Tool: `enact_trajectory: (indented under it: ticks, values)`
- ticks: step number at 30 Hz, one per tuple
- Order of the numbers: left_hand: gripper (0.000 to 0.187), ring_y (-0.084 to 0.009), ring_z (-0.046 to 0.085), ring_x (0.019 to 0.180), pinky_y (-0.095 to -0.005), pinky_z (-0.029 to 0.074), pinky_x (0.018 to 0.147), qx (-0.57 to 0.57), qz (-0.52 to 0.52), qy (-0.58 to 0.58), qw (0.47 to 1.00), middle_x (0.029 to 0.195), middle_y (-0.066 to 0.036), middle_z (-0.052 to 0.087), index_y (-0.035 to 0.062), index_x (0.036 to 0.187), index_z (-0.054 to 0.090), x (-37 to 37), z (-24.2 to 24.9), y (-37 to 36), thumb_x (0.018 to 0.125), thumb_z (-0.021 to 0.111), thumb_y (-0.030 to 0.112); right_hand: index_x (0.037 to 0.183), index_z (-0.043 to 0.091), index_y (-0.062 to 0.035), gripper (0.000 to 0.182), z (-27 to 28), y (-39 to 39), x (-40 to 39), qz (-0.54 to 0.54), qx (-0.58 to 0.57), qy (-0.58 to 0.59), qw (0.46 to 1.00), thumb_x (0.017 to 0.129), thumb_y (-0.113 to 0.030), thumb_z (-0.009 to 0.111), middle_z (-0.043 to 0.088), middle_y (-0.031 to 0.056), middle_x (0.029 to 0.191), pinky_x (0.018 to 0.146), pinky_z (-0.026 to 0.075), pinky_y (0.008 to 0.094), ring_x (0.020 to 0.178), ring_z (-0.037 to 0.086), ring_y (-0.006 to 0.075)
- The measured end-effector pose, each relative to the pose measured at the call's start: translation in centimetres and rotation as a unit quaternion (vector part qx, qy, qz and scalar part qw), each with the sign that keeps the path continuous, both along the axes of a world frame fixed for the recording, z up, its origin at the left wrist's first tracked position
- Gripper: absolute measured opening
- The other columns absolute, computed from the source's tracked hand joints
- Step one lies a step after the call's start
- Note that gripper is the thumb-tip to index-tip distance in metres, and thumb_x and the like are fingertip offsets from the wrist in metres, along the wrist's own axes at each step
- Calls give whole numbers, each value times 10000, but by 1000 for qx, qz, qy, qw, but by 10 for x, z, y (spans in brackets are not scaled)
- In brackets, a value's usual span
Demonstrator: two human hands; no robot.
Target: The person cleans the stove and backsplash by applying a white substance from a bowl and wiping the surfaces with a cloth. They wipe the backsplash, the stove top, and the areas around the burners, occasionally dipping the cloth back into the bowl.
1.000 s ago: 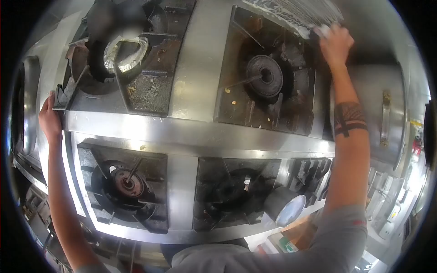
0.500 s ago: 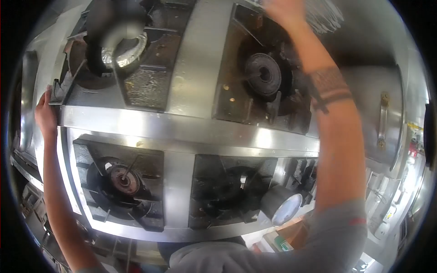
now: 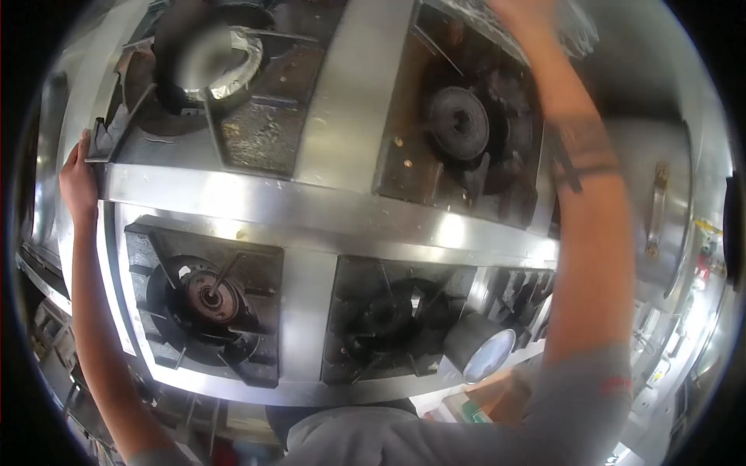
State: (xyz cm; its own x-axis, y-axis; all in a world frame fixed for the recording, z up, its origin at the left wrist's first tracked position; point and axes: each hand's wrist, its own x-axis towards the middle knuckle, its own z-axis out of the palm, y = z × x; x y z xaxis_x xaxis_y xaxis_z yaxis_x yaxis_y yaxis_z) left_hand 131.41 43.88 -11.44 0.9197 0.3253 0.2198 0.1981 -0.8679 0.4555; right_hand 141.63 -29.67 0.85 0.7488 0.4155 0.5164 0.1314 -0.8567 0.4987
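My left hand (image 3: 79, 185) rests at the left edge of a steel stove (image 3: 311, 194), beside the corner of a burner grate (image 3: 116, 136). Its visible fingers point away from me along the edge, holding no loose object. At the far right, my right hand (image 3: 528, 19) reaches past a rear burner (image 3: 458, 123). The frame's top cuts off its fingers, so its grip is hidden. Just right of it is a shiny, streaky silvery surface (image 3: 575, 31), too blurred to name.
A small metal pot (image 3: 470, 338) stands at the front right burner. The front left burner (image 3: 210, 295) has a black grate. Foil (image 3: 247, 74) lines the rear left burner, partly behind a blurred round dark shape. A large handled steel vessel (image 3: 672, 202) stands to the right.
The view has shifted slightly, so the rear burners appear further right. My right hand and arm also appear further right. My left hand stays at the stove's edge.
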Motion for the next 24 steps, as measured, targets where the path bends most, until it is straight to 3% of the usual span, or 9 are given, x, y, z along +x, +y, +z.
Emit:
enact_trajectory:
  ticks: [3, 8, 10, 13, 16, 18, 21, 23, 24]
  values:
    - [571, -247, 662, 1093, -313, 445, 989, -40, 62, 12, 997, 1174, -178, 723, 72, 1273, 696, -7, 16, -29, 978, 571, 544, 1178, 737, -214, 353, 14, -80, -54, -95, 13, -25, 995, 902, -411, 635, 730, 1, 1105, 773, 493, 422, 941, 631, 290]
    - [585, -269, 664, 1111, -326, 449, 989, -28, 0, -13, 1000, 1151, -195, 724, 51, 1237, 711, -5, 8, -18, 974, 572, 555, 1064, 763, -242, 278, -16, -39, 21, 37, 24, -90, 995, 877, -420, 657, 706, -13, 975, 740, 474, 442, 862, 610, 280]
    - [579, -276, 667, 1096, -331, 454, 979, -66, 52, 33, 996, 1137, -194, 726, 57, 1234, 714, 1, 14, -19, 974, 569, 554, 856, 625, -128, 127, 18, 42, -3, 67, -8, -42, 997, 770, -221, 623, 616, 106, 921, 816, 406, 495, 966, 554, 340]
    - [574, -277, 670, 1090, -335, 458, 972, -85, 52, 25, 995, 1137, -188, 726, 66, 1236, 715, 1, 10, -19, 974, 567, 555, 994, 760, -233, 192, 21, -66, -36, -28, -89, -50, 994, 878, -343, 655, 691, -1, 927, 697, 470, 434, 789, 596, 276]
    - [571, -271, 671, 1081, -334, 458, 973, -70, 49, 12, 996, 1140, -186, 724, 72, 1238, 715, -1, 10, -19, 976, 561, 555, 965, 755, -235, 149, 18, -104, -67, -25, -101, -56, 993, 865, -243, 646, 690, 1, 920, 666, 481, 409, 785, 606, 274]
    - [567, -274, 670, 1093, -335, 458, 976, -60, 46, 9, 997, 1147, -191, 721, 75, 1240, 714, -2, 12, -17, 979, 556, 553, 941, 746, -214, 120, 7, -75, -31, 170, -100, 35, 980, 893, -216, 636, 702, 11, 975, 663, 486, 428, 812, 615, 287]
    - [563, -283, 666, 1123, -341, 457, 985, -21, 15, 7, 1000, 1166, -198, 714, 80, 1247, 710, 1, 5, -7, 984, 548, 550, 942, 750, -222, 107, -30, 8, 25, -147, 43, 195, 969, 903, -206, 652, 700, 12, 1016, 677, 495, 439, 828, 626, 274]
    - [570, -296, 653, 1171, -350, 454, 1003, 32, -21, 6, 999, 1199, -198, 708, 80, 1262, 701, 4, -2, 7, 988, 543, 554, 866, 627, -123, 124, 1, 37, 6, 17, -16, 185, 982, 782, -213, 619, 600, 101, 932, 835, 395, 478, 971, 532, 333]
    - [579, -297, 653, 1173, -350, 453, 1007, 36, -5, 8, 999, 1201, -196, 708, 79, 1266, 698, 2, -1, 4, 984, 545, 562, 907, 687, -176, 110, -11, -19, -5, 3, -31, 143, 989, 815, -231, 664, 635, 69, 939, 749, 437, 476, 904, 577, 315]
